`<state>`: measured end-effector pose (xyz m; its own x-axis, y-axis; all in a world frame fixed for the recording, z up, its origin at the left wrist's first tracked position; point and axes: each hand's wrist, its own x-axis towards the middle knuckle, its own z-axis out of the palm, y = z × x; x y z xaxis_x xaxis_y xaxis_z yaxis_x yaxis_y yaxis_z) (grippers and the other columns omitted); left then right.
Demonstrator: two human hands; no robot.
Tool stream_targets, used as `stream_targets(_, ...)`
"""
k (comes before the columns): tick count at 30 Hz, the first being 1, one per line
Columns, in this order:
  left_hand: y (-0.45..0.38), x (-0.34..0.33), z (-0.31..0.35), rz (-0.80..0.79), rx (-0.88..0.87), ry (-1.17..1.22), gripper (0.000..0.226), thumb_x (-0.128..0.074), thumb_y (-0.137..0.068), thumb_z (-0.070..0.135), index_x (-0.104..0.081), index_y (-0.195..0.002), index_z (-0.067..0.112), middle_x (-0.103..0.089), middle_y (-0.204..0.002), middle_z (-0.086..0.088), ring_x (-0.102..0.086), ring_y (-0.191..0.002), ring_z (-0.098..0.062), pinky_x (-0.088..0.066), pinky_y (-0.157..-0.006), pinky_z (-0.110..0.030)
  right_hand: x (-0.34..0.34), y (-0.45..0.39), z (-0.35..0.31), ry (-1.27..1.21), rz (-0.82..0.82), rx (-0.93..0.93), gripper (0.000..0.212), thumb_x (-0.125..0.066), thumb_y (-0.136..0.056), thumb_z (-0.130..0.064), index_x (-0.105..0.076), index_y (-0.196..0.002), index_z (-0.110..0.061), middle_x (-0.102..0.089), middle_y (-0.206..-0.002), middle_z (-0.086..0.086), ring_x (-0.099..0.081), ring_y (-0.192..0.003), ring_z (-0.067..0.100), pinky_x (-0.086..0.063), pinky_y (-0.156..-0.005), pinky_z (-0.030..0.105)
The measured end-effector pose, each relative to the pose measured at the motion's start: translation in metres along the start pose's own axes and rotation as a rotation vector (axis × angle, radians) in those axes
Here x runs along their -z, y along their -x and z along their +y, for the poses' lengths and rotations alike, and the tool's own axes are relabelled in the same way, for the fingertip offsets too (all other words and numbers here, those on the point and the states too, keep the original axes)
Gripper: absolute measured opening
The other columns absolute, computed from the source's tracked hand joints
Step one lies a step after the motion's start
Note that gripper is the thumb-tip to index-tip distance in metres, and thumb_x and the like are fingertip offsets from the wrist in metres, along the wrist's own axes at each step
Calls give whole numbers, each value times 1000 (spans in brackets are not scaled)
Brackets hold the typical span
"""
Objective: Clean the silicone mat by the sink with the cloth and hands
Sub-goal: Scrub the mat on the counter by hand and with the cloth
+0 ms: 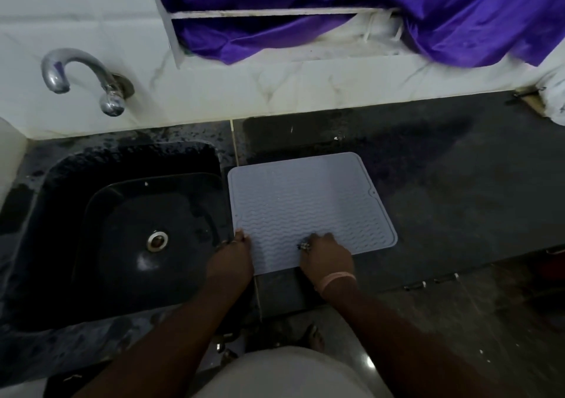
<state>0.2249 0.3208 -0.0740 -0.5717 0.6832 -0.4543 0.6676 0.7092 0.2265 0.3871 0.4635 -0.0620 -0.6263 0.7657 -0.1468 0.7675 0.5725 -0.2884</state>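
Left hand (232,260) pinches silicone mat (308,202) near-left edge; right hand (327,255) presses curled, holding nothing, steadying mat on counter (458,189) beside sink (128,229).

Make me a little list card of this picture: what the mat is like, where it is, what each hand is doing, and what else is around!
mat: pale grey silicone mat, wavy ridges, lying flat
place: dark countertop, right beside the sink
left hand: grips the mat's near left corner
right hand: rests on the mat near its front edge, fingers bent
tap: on the wall above the sink, no water seen
cloth: not visible
behind: purple fabric
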Motion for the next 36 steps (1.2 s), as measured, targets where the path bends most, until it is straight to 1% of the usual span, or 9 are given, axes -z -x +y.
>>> stream_targets(3,2,1,3,21,-4,-38,57,-42,-97,14,-31,-153,18,-15,-166,-2,-46,-134,-33,-46,-104,-42,-13,8,-36,33,-33,139,21,-55,-87,-31,-63,-99,-16,-63,-101,11,-67,-80,33,-51,-65,35)
stream_targets(7,5,2,6,39,-3,-17,53,-45,-99,23,-36,-151,20,-19,-166,0,-50,-132,-30,-46,-103,-40,-18,17,-70,19,-171,388,35,-54,-88,-32,-57,-120,-18,-57,-106,12,-64,-80,35,-50,-65,38)
stream_targets(9,9,2,3,76,-8,27,48,-47,-98,28,-43,-145,27,-27,-163,3,-54,-129,-25,-49,-98,-39,-13,15,-74,-26,-200,406,37,-53,-89,-33,-56,-125,-23,-56,-108,13,-64,-81,37,-50,-68,40)
stream_targets(12,14,4,2,161,55,42,42,-45,-99,31,-47,-140,34,-50,-148,6,-61,-119,-22,-52,-92,-37,-8,8,-54,-62,-166,329,33,-53,-88,-39,-61,-119,-28,-56,-111,11,-65,-86,36,-51,-71,39)
stream_targets(17,16,4,12,106,120,-11,56,-49,-94,28,-39,-148,37,-27,-162,13,-46,-136,-22,-40,-108,-43,10,-7,27,-32,8,117,28,-47,-90,-40,-64,-110,-30,-62,-100,8,-66,-81,29,-52,-66,35)
stream_targets(21,15,4,18,47,138,-59,59,-49,-94,29,-32,-151,32,-19,-165,10,-36,-142,-29,-35,-110,-49,21,-12,63,-22,89,-32,23,-52,-91,-34,-68,-105,-25,-60,-97,9,-64,-74,29,-49,-61,32)
stream_targets(24,16,0,25,21,142,-68,63,-46,-96,25,-24,-155,26,-11,-167,3,-25,-146,-35,-31,-113,-54,16,-7,43,12,45,17,20,-52,-90,-28,-66,-100,-18,-60,-102,11,-65,-77,30,-42,-59,30)
stream_targets(30,19,0,36,32,163,-96,63,-41,-99,23,-16,-157,21,-6,-167,2,-21,-148,-37,-29,-114,-53,-7,26,-33,-63,-180,274,30,-55,-87,-29,-60,-112,-15,-55,-114,15,-64,-91,36,-51,-76,39)
stream_targets(36,20,0,30,26,183,-46,62,-45,-97,29,-23,-155,31,-10,-167,8,-25,-147,-35,-29,-115,-52,-4,15,-6,-176,-83,176,32,-54,-85,-34,-64,-115,-26,-60,-109,10,-66,-89,30,-52,-73,35)
